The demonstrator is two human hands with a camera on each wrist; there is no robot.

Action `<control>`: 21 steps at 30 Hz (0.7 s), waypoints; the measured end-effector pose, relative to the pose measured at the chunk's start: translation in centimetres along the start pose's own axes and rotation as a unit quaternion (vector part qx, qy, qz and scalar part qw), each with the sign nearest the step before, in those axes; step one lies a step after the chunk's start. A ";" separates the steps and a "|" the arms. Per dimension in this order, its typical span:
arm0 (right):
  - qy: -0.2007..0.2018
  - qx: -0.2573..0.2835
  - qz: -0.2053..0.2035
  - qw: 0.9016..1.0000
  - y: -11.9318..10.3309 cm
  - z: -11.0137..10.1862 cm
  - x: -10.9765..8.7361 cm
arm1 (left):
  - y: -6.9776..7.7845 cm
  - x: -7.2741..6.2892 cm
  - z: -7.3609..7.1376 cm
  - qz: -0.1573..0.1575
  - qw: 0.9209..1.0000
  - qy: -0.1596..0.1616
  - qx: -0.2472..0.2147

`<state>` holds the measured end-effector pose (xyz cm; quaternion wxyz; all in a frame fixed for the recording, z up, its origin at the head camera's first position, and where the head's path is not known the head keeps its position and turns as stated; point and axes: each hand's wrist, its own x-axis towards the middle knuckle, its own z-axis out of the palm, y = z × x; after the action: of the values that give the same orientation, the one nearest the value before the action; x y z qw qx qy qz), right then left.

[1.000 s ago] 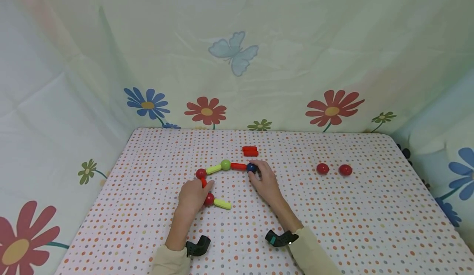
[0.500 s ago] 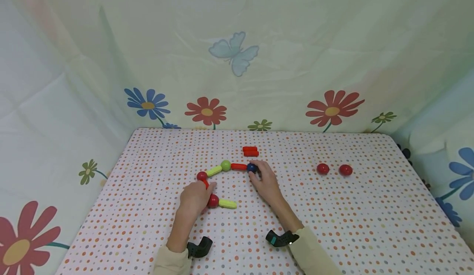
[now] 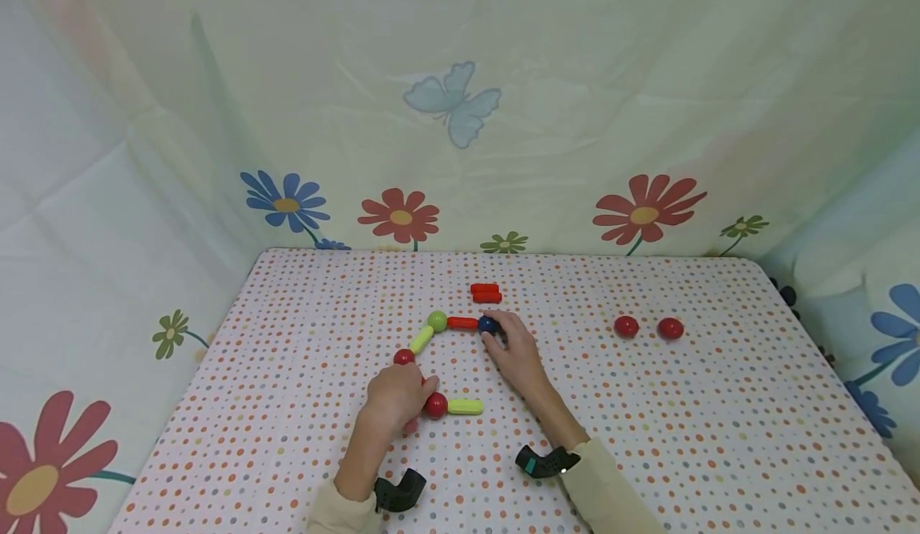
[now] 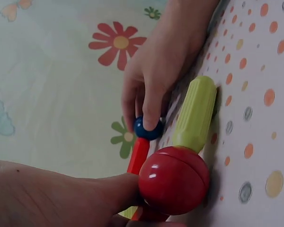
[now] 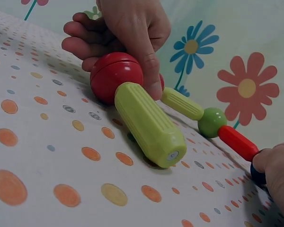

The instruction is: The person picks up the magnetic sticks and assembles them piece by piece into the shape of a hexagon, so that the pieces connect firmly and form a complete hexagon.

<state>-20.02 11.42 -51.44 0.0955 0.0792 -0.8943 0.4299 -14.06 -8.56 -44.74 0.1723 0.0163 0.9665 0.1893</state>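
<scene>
A bent chain of toy magnetic rods and balls lies on the dotted cloth. My left hand grips the red rod between two red balls, mostly covering it. One red ball shows beyond the knuckles, the nearer red ball beside the thumb. From the nearer ball a yellow-green rod points right, a small metal disc at its free end. Beyond, another yellow-green rod leads to a green ball, then a red rod. At that end my right hand pinches a blue ball.
Two loose red rods lie side by side behind the chain. Two red balls sit apart to the right. A flowered curtain stands behind the table.
My left hand has moved right and toward me, swinging its part of the chain along. The near yellow-green rod has shifted right and turned more level. My right hand stays on the blue ball.
</scene>
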 end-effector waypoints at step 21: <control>-0.012 0.000 -0.001 1.000 -0.1 -0.2 0.0 | 1.2 -0.9 0.1 0.026 0.998 -0.047 -0.012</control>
<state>-20.01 11.48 -51.27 0.0850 0.0854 -0.8955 0.4284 -13.20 -7.51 -44.09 0.2128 0.0485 0.9543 0.2039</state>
